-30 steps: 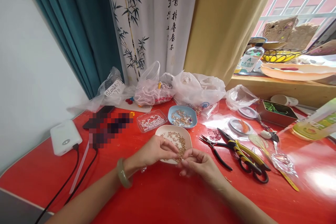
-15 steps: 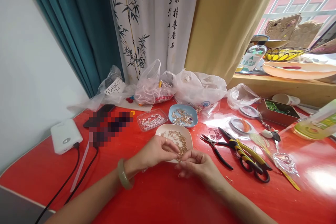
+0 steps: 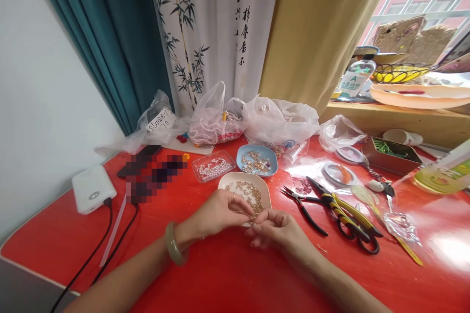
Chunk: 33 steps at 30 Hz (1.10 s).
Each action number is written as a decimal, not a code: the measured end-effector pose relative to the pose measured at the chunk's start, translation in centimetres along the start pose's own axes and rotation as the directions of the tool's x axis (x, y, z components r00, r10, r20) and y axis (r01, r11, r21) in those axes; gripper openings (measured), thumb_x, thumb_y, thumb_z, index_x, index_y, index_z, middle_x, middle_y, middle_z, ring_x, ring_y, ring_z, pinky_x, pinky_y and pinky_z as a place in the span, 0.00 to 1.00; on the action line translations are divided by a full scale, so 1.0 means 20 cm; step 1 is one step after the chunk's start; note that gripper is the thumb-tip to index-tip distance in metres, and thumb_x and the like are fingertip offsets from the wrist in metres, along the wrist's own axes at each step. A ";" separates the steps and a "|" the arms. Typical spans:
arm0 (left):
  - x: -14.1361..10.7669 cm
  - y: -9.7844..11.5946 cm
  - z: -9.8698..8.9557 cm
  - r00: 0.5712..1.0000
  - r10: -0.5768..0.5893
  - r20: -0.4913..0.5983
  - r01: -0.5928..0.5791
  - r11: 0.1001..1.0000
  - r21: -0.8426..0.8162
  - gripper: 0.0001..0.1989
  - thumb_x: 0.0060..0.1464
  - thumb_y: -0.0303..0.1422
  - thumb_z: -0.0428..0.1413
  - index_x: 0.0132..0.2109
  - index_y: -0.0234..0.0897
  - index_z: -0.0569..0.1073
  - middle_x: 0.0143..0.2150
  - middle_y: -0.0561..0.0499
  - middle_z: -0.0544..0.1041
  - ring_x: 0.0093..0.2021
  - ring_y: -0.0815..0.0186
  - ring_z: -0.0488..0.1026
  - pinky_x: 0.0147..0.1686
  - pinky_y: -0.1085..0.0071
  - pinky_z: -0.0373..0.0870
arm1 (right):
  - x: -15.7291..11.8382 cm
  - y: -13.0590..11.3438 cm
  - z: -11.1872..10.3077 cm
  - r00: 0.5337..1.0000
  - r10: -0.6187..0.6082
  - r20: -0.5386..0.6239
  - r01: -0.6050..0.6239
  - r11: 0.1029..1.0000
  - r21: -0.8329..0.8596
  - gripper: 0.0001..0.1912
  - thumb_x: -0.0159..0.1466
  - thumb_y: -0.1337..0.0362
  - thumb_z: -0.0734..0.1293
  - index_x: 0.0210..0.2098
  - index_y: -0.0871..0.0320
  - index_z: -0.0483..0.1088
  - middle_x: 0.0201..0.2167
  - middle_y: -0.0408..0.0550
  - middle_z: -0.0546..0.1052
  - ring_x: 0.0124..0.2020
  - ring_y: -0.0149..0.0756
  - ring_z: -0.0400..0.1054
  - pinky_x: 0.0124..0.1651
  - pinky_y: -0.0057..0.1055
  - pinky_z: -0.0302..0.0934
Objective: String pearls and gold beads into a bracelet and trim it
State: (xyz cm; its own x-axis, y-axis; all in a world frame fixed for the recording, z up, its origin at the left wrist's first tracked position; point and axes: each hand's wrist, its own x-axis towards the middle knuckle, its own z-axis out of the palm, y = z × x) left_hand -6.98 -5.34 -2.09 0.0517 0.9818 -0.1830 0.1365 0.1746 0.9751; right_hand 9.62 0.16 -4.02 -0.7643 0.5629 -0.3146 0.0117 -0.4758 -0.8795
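Note:
My left hand [image 3: 224, 211] and my right hand [image 3: 273, 227] meet fingertip to fingertip at the near edge of a white dish [image 3: 267, 190]. Small gold beads [image 3: 247, 193] lie in that dish. Both hands are closed in a pinch; whatever sits between the fingertips is too small to make out. A green bangle [image 3: 172, 244] circles my left wrist. Just behind the white dish stands a blue dish [image 3: 240, 162] with gold and clear beads in it. To its left, a clear plastic tray [image 3: 196, 172] holds white pearl beads [image 3: 214, 169].
Right of my hands lie black-handled pliers [image 3: 304, 210] and yellow-and-black pliers [image 3: 340, 215]. Plastic bags [image 3: 281, 120] line the back by the curtains. A white power bank [image 3: 93, 189] with a cable [image 3: 86, 261] is on the left. A bottle [image 3: 446, 176] and a tin box [image 3: 392, 159] stand right.
My fingertips stay together above the dish's near edge, with only slight shifts. The whole view has moved a little.

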 end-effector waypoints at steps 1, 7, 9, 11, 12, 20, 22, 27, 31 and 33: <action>0.00 0.00 0.00 1.000 0.001 0.000 -0.001 1.000 0.000 0.08 0.40 0.28 0.57 0.32 0.31 0.75 0.27 0.49 0.77 0.30 0.67 0.72 0.31 0.74 0.67 | 0.00 0.00 0.00 1.000 0.002 0.000 -0.002 1.000 0.006 0.11 0.47 0.63 0.72 0.24 0.62 0.66 0.24 0.47 0.78 0.21 0.27 0.70 0.24 0.21 0.61; 0.00 0.00 0.00 1.000 -0.016 -0.002 0.016 1.000 -0.002 0.09 0.40 0.29 0.57 0.32 0.31 0.75 0.28 0.49 0.77 0.30 0.67 0.72 0.32 0.73 0.67 | -0.01 -0.02 0.01 1.000 -0.008 -0.006 0.008 1.000 0.017 0.10 0.48 0.63 0.71 0.24 0.62 0.67 0.24 0.47 0.78 0.21 0.28 0.70 0.26 0.22 0.61; 0.00 -0.01 -0.01 1.000 -0.018 -0.004 0.018 1.000 -0.003 0.09 0.40 0.29 0.57 0.32 0.31 0.75 0.28 0.49 0.77 0.30 0.67 0.72 0.31 0.74 0.67 | -0.01 -0.01 0.01 1.000 -0.005 -0.003 0.005 1.000 0.021 0.10 0.48 0.63 0.71 0.24 0.62 0.67 0.24 0.47 0.78 0.21 0.28 0.70 0.26 0.23 0.61; 0.01 -0.01 -0.01 1.000 -0.021 -0.007 0.021 1.000 0.000 0.09 0.40 0.30 0.57 0.32 0.31 0.75 0.28 0.49 0.77 0.30 0.67 0.72 0.31 0.74 0.67 | -0.01 -0.01 0.01 1.000 -0.001 0.001 0.001 1.000 0.021 0.11 0.48 0.63 0.72 0.24 0.62 0.67 0.23 0.47 0.78 0.21 0.28 0.70 0.25 0.22 0.61; 0.01 -0.01 -0.01 1.000 -0.024 -0.009 0.024 1.000 0.002 0.09 0.40 0.30 0.57 0.32 0.31 0.75 0.28 0.49 0.77 0.29 0.67 0.72 0.31 0.74 0.67 | -0.01 -0.01 0.01 1.000 0.001 0.003 -0.001 1.000 0.020 0.11 0.47 0.63 0.72 0.24 0.62 0.67 0.23 0.47 0.78 0.21 0.28 0.70 0.25 0.22 0.61; 0.01 0.00 -0.01 0.999 -0.039 -0.021 0.039 0.999 -0.003 0.09 0.40 0.30 0.57 0.32 0.31 0.75 0.28 0.48 0.77 0.29 0.67 0.72 0.30 0.74 0.66 | 0.00 -0.01 0.01 1.000 0.005 0.006 -0.005 1.000 0.015 0.10 0.48 0.64 0.71 0.24 0.62 0.67 0.23 0.46 0.78 0.20 0.26 0.70 0.24 0.20 0.61; 0.00 0.00 0.00 0.999 -0.031 -0.017 0.031 0.999 -0.007 0.09 0.40 0.30 0.57 0.32 0.31 0.75 0.28 0.48 0.77 0.30 0.67 0.72 0.31 0.73 0.66 | 0.00 -0.01 0.01 1.000 0.000 0.007 0.000 1.000 0.007 0.10 0.48 0.64 0.71 0.24 0.62 0.67 0.23 0.46 0.78 0.20 0.26 0.70 0.24 0.20 0.61; 0.00 0.00 0.00 0.999 -0.042 -0.015 0.042 0.999 -0.023 0.09 0.40 0.30 0.57 0.32 0.30 0.75 0.28 0.48 0.76 0.29 0.67 0.72 0.30 0.74 0.66 | 0.00 0.00 0.00 1.000 -0.027 -0.003 0.027 0.999 -0.036 0.10 0.49 0.62 0.71 0.25 0.61 0.66 0.25 0.47 0.78 0.21 0.27 0.70 0.26 0.22 0.62; 0.01 -0.01 0.00 0.995 -0.090 -0.042 0.085 0.992 -0.098 0.12 0.39 0.31 0.59 0.34 0.30 0.73 0.29 0.47 0.77 0.30 0.67 0.73 0.32 0.73 0.66 | 0.00 0.01 0.02 0.990 -0.128 -0.062 0.117 0.981 -0.157 0.11 0.48 0.60 0.71 0.24 0.60 0.66 0.22 0.43 0.76 0.21 0.28 0.70 0.27 0.23 0.62; 0.01 -0.02 0.01 0.995 -0.085 -0.059 0.076 0.988 -0.137 0.13 0.38 0.32 0.60 0.35 0.30 0.72 0.29 0.47 0.77 0.30 0.66 0.73 0.33 0.72 0.67 | 0.00 0.02 0.02 0.976 -0.195 -0.099 0.169 0.959 -0.227 0.11 0.48 0.59 0.70 0.24 0.59 0.66 0.21 0.42 0.75 0.23 0.29 0.70 0.28 0.24 0.62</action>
State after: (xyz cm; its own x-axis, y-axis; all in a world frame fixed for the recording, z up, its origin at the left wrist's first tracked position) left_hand -6.84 -5.16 -2.53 -0.0184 0.9662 -0.2571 0.0033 0.2572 0.9663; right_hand 9.34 -0.32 -4.17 -0.6842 0.7089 -0.1710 0.0286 -0.2082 -0.9777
